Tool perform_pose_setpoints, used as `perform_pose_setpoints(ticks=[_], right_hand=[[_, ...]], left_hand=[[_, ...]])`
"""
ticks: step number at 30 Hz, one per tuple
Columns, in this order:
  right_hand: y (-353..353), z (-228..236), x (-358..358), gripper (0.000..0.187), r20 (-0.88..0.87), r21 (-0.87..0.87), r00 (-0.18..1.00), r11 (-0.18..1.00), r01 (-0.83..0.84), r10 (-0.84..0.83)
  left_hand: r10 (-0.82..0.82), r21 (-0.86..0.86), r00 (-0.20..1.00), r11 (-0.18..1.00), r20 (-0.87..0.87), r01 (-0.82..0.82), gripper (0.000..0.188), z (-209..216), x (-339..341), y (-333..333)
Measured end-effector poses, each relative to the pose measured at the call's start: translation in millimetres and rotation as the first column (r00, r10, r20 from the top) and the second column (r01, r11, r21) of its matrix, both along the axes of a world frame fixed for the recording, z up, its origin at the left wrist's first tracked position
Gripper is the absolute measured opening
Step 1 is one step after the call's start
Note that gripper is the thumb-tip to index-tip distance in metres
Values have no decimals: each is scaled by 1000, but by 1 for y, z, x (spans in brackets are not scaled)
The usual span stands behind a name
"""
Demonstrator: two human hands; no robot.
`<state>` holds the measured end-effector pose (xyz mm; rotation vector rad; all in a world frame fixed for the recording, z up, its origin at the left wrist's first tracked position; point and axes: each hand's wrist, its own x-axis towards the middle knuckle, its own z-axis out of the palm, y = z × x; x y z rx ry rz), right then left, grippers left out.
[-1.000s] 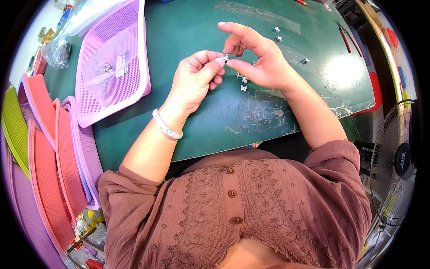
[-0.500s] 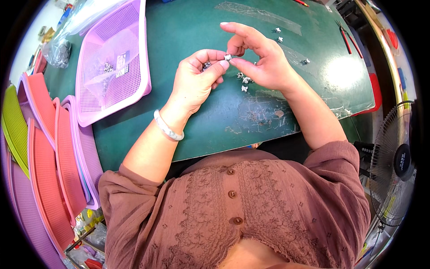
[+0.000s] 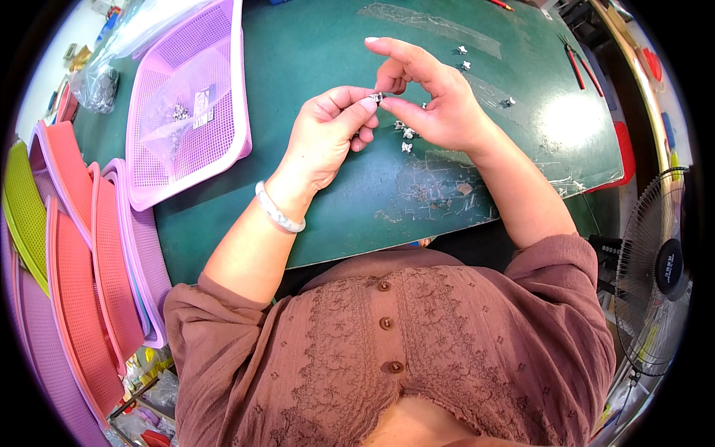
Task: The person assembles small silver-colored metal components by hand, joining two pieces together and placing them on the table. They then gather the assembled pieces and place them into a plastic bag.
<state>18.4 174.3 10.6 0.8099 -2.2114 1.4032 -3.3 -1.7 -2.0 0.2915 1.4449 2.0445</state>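
Both hands, left hand [image 3: 324, 134] and right hand [image 3: 432, 104], pinch one tiny metal part [image 3: 376, 97] between fingertips; a slip could drop it among loose parts [image 3: 406, 134].

Left hand [image 3: 328, 134] and right hand [image 3: 432, 97] pinch a small metal part [image 3: 377, 97] above the green mat [image 3: 313, 52].

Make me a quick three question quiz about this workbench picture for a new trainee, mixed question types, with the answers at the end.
1. True or false: both hands pinch one small metal part between them.
2. Which basket holds a clear bag of parts? A the lilac one on the mat, B a pink one in the stack, C the green one.
3. Fill in: the bracelet is on the ___ wrist.

Key: 1 true. 2 A, the lilac basket. 3 left; left hand, right hand.
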Motion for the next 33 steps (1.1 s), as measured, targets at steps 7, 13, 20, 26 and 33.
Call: perform_pose_setpoints(ticks=[7,13,20,26,33], right_hand=[[0,0,0,62,-8,0,1000,1000,-1,1],[0,2,1,62,-22,26,1000,1000,9,-8],[2,3,3,61,10,59,1000,998,-7,6],[2,2,2,61,51,52,999,999,-5,3],[2,1,2,62,53,37,998,999,-28,26]], left_hand=[[0,28,1000,1000,21,-1,14,0,1,1],[-23,42,999,999,41,21,14,1,-1,-1],[-16,23,1000,1000,16,16,14,0,0,0],[-20,40,1000,999,22,19,15,0,1,0],[-54,75,998,996,22,52,17,-3,-1,-1]])
